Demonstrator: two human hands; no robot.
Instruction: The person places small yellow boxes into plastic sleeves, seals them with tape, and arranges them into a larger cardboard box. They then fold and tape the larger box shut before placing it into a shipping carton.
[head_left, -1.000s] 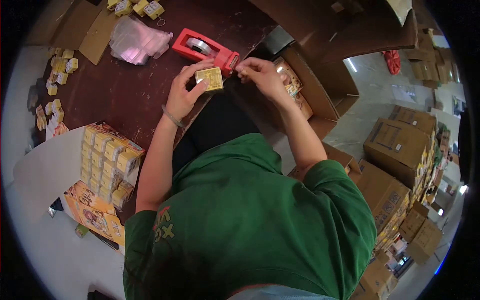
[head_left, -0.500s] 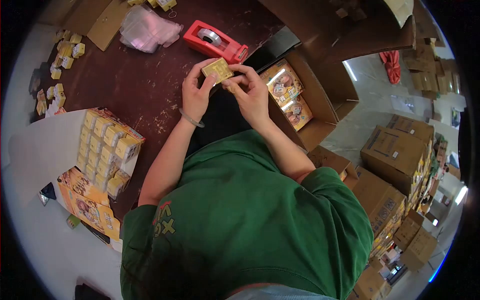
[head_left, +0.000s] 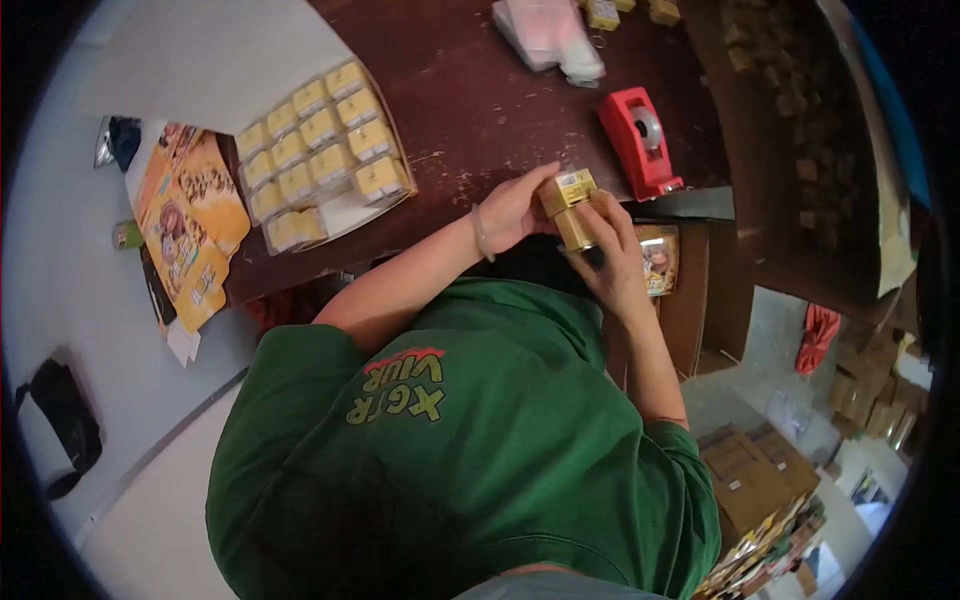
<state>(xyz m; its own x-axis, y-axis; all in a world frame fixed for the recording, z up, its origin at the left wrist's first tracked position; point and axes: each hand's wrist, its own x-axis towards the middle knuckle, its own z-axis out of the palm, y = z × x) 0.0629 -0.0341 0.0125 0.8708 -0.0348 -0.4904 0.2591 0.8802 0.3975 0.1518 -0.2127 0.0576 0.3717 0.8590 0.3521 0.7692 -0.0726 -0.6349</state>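
Note:
A small yellow box (head_left: pixel 575 188) with printing on its end sits between my two hands, close to the table's front edge. Below it, a second golden-yellow block (head_left: pixel 573 228) lines up against it, so the pair looks like two boxes end to end or one box in two parts. My left hand (head_left: pixel 518 207), with a bracelet at the wrist, is closed around the left side of the yellow box. From the right, my right hand (head_left: pixel 612 250) grips the lower block, its fingers bent over the near side.
A display carton (head_left: pixel 404 160) with rows of small yellow boxes stands left on the dark red table (head_left: pixel 470 110). Flat printed cardboard (head_left: pixel 185 230) lies beyond it. A red tape dispenser (head_left: pixel 632 150) and clear plastic bags (head_left: pixel 545 35) are farther back. An open cardboard box (head_left: pixel 722 300) stands right.
The view has swung left, bringing the display carton nearer the middle. The yellow piece in my hands has turned, and a second block now shows below it under my right fingers.

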